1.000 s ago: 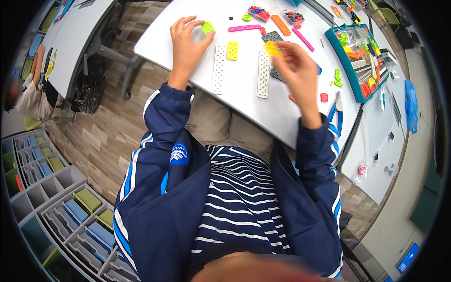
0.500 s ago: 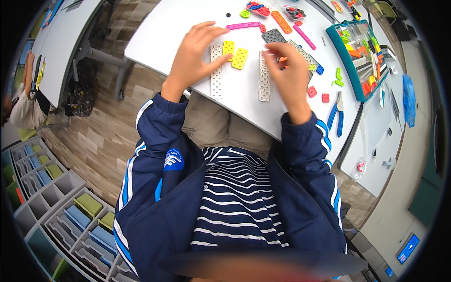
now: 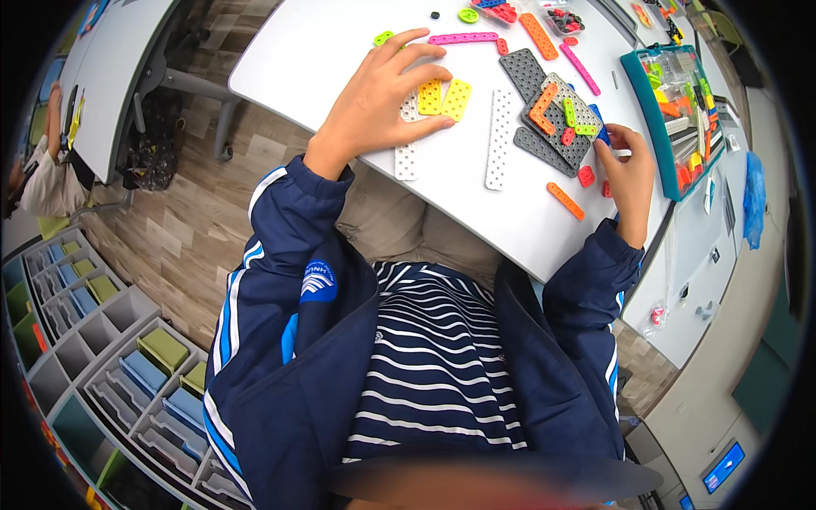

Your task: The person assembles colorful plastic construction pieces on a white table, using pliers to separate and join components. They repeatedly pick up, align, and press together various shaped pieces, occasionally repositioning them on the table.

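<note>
My left hand [image 3: 378, 102] hovers over the table with fingers spread, partly covering a white perforated strip [image 3: 406, 161]. Two yellow perforated plates, a left one [image 3: 430, 98] and a right one [image 3: 457, 100], lie by its thumb tip. At the right, my right hand [image 3: 627, 170] has its thumb and fingers bent together beside a blue piece [image 3: 603, 134]. A small white bit [image 3: 623, 153] shows at its fingers; what it belongs to is hidden. Left of that hand, grey perforated plates [image 3: 552, 123] overlap, with an orange L-shaped piece [image 3: 542, 109] and a green angled piece [image 3: 571, 115] on them.
A second white strip [image 3: 500, 140] lies mid-table. Nearby are an orange strip [image 3: 565, 201], a red square piece [image 3: 586, 176] and pink strips [image 3: 463, 38]. A teal parts case [image 3: 659, 127] stands at the right. Another person's arm [image 3: 55, 119] rests at the left table.
My right hand has moved right, away from the second white strip, uncovering the grey plates. My left hand stays spread near the yellow plates. The view has shifted slightly; the blue-handled pliers are now hidden.
</note>
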